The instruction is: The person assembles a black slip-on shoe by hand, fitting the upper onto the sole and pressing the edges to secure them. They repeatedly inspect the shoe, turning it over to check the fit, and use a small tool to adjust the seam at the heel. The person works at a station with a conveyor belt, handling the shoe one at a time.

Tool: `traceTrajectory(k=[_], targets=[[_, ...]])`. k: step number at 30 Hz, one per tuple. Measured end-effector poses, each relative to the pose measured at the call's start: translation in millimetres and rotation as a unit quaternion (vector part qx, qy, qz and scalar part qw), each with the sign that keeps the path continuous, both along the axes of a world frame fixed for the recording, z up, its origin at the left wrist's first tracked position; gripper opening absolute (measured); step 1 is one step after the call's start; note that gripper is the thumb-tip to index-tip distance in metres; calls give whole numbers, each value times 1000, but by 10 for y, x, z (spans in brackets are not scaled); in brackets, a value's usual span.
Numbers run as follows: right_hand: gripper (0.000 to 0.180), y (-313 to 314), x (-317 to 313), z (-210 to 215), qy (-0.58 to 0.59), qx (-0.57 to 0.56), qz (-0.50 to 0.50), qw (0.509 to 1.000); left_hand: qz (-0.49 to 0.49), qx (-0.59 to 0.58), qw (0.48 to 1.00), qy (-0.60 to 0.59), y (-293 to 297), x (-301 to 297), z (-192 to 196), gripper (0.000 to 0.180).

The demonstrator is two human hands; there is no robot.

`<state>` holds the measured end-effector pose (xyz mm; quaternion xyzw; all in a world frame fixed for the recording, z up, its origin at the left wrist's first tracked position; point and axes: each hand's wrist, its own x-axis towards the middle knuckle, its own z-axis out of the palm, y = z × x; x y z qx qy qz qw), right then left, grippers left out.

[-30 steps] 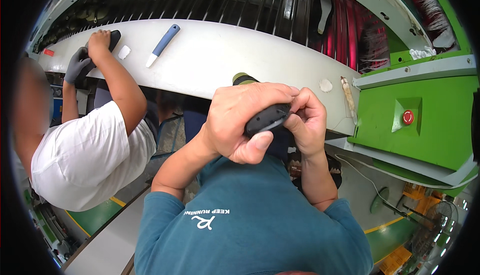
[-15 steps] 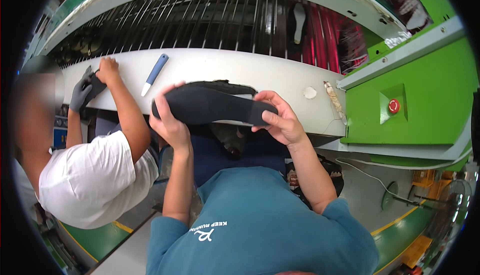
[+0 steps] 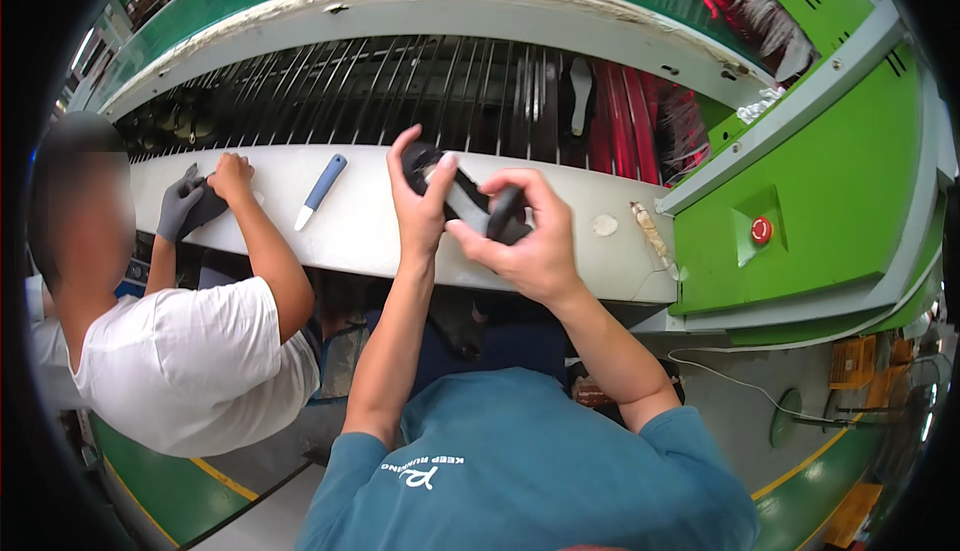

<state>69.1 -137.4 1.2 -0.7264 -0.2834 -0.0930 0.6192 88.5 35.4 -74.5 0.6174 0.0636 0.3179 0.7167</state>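
Observation:
Above the white ledge I hold a black shoe sole with both hands, its grey strip in sight between them. My left hand closes round the far-left end, thumb on the grey-and-black side. Around the near-right end, which curls up, my right hand is closed with its thumb underneath. The sole looks bent, and part of it is hidden by my fingers. On the ledge to the left lies a blue-handled knife with a pale blade, touched by neither hand.
At my left a co-worker in a white shirt handles a dark piece on the ledge. Beyond are conveyor rollers carrying another sole. A green machine with a red button stands right; a wrapped tool lies beside it.
The sole has gone from stretched out flat, dark face showing, to tilted and bent with its grey strip showing. My hands have moved closer together and farther forward.

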Motion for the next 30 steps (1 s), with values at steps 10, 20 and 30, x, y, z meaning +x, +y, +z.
traceTrajectory(k=[10, 20, 30], targets=[[29, -159, -192, -84, -61, 30, -33, 997, 32, 231, 967, -101, -118, -276, 570, 75], [34, 144, -33, -131, -48, 68, -18, 996, -5, 222, 969, -113, -18, -189, 540, 74], [68, 455, 209, -376, -194, 21, -96, 976, -42, 157, 980, -118, 341, 105, 491, 58]])
